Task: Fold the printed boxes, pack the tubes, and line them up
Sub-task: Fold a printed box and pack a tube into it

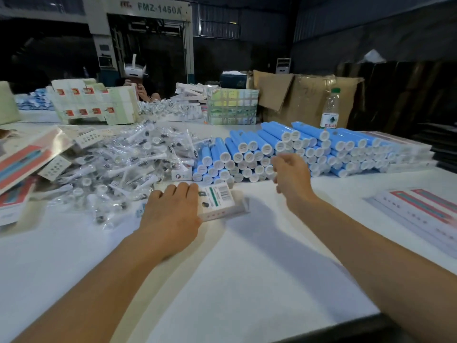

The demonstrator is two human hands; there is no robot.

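One view only, head camera. Left hand (170,214) lies on the white bench (247,280), grip curled over the left end of a printed box (217,201), which lies flat, already folded up by the look of it. Right hand (290,177) hovers in front of the blue tube stack (284,152), grip loosely spread, pinching nothing; touching a tube or not, cannot tell. Flat printed cartons (420,209) wait at the right. Bagged brush heads (128,164) are heaped at the left. Judgement: early stage, one box formed, tube not yet packed, no finished row visible, most of the stack left.
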